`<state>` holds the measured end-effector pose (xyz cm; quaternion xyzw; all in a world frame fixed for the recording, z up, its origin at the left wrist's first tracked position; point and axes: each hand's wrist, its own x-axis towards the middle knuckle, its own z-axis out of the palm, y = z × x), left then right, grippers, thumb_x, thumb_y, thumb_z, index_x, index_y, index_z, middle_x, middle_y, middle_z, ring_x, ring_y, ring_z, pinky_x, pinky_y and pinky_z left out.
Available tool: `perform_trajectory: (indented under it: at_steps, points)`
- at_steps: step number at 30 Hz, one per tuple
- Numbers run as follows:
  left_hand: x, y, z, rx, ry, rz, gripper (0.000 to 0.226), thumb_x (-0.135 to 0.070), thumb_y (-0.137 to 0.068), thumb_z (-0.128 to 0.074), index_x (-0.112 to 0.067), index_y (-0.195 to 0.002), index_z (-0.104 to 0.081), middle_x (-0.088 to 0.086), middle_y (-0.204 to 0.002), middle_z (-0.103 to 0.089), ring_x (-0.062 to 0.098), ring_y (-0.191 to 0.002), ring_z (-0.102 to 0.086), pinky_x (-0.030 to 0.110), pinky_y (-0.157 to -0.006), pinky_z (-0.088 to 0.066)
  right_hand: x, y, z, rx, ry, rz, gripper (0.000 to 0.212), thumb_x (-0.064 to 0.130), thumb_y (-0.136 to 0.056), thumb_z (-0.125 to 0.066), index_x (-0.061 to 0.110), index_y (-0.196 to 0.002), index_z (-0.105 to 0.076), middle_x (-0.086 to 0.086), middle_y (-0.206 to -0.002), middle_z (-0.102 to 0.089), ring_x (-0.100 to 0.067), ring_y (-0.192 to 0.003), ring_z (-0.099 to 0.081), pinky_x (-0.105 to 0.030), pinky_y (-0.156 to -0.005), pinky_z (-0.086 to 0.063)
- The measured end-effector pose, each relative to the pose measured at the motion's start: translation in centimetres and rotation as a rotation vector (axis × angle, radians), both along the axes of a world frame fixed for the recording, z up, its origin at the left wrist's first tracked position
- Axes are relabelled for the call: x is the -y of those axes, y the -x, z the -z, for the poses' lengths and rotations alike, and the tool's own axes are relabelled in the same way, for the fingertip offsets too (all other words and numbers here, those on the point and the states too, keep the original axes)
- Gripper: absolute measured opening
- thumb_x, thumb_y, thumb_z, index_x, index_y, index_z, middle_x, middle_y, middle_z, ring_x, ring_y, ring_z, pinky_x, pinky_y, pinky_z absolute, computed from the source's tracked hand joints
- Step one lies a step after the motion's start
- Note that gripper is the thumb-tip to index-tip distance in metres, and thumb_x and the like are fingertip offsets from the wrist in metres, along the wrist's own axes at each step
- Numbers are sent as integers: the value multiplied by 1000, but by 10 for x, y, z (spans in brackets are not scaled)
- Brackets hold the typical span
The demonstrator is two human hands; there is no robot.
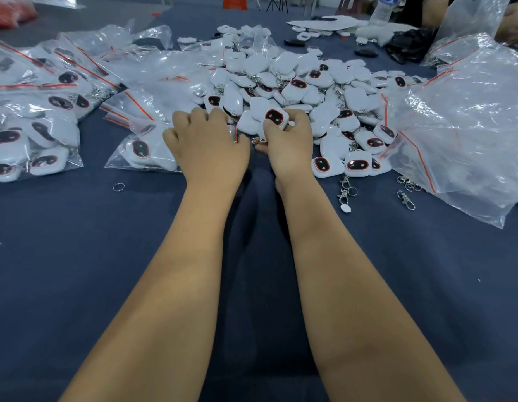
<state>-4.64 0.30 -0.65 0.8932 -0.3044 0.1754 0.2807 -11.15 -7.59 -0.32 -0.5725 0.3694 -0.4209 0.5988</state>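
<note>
A heap of small white keychain gadgets [295,82] with black, red-rimmed faces lies at the middle of a dark blue table [106,271]. My right hand [289,143] grips one such white gadget [276,117] at the heap's near edge, its black face up. My left hand [205,143] sits beside it with curled fingers on a clear zip bag [141,152] that holds several gadgets; the bag's red-striped mouth lies under the fingers. What the left fingers pinch is hidden.
Filled clear zip bags [34,111] pile up at the left. A large crumpled plastic bag [466,126] lies at the right. Loose metal clasps [346,190] and a key ring [118,187] lie on the cloth. A water bottle [384,8] stands far back.
</note>
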Motion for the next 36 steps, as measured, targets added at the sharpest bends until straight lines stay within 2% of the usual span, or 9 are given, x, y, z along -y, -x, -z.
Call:
perform_trajectory:
  at_steps: [7, 12, 16, 21, 24, 27, 31, 33, 36]
  points:
    - [-2, -4, 1, -25, -20, -79, 29, -26, -89, -49, -15, -98, -74, 7, -106, -57, 32, -114, -38, 36, -81, -18, -4, -1, -7, 282, -184, -130, 20, -7, -93, -51, 12, -96, -47, -12, -104, -55, -21, -92, -61, -32, -84, -59]
    - [-2, -5, -1, -6, 27, -69, 31, -28, -91, -43, -18, -93, -73, 3, -92, -63, 30, -109, -41, 36, -79, -18, -12, -5, -8, 391, -272, -236, 19, -7, -97, -47, 5, -111, -44, -18, -112, -53, -23, -90, -64, -41, -95, -55]
    - [-2, -3, 1, -27, -59, -58, 33, -44, -84, -56, -20, -102, -70, 2, -106, -62, 30, -113, -39, 39, -83, -22, -13, -6, -7, 369, -267, -215, 19, -8, -96, -47, 7, -108, -43, -16, -110, -52, -18, -82, -64, -35, -89, -56]
    - [-2, -6, 3, -28, -42, -89, 26, -32, -83, -53, -15, -87, -72, 2, -94, -58, 28, -107, -38, 36, -76, -14, -11, -6, -7, 404, -287, -209, 21, -9, -95, -47, 5, -109, -43, -17, -113, -51, -23, -92, -62, -41, -97, -54]
    - [-3, -5, 1, -74, 60, -69, 25, -27, -84, -49, -16, -78, -70, -1, -80, -60, 26, -103, -39, 34, -78, -16, -13, -5, -9, 445, -323, -251, 22, -9, -97, -46, 3, -114, -44, -21, -114, -53, -25, -90, -64, -43, -98, -53]
    - [-3, -3, -4, -147, 223, -15, 24, -25, -85, -49, -22, -84, -72, -3, -84, -68, 27, -106, -45, 33, -82, -21, -16, -6, -10, 461, -342, -288, 20, -9, -97, -47, 2, -113, -45, -17, -101, -59, -20, -82, -66, -36, -88, -57]
    - [-6, -2, -11, -274, 446, 67, 19, -26, -84, -53, -24, -81, -71, -8, -78, -67, 28, -101, -58, 40, -96, -43, -15, -5, -5, 326, -252, -210, 24, -5, -90, -62, 5, -106, -47, -6, -87, -61, -18, -80, -63, -32, -83, -57]
    - [-7, -2, -15, -364, 562, 105, 18, -27, -83, -55, -25, -82, -73, -9, -78, -69, 27, -99, -62, 45, -93, -48, -13, -7, -3, 229, -167, -175, 25, -1, -88, -67, 10, -100, -48, -2, -82, -62, -14, -77, -61, -31, -82, -55]
    - [-7, 2, -18, -426, 678, 131, 17, -25, -83, -58, -24, -85, -76, -10, -80, -71, 17, -92, -66, 37, -88, -51, -18, -5, 2, 90, 23, -227, 12, 5, -91, -66, 10, -95, -56, -7, -86, -68, -13, -77, -62, -29, -77, -52]
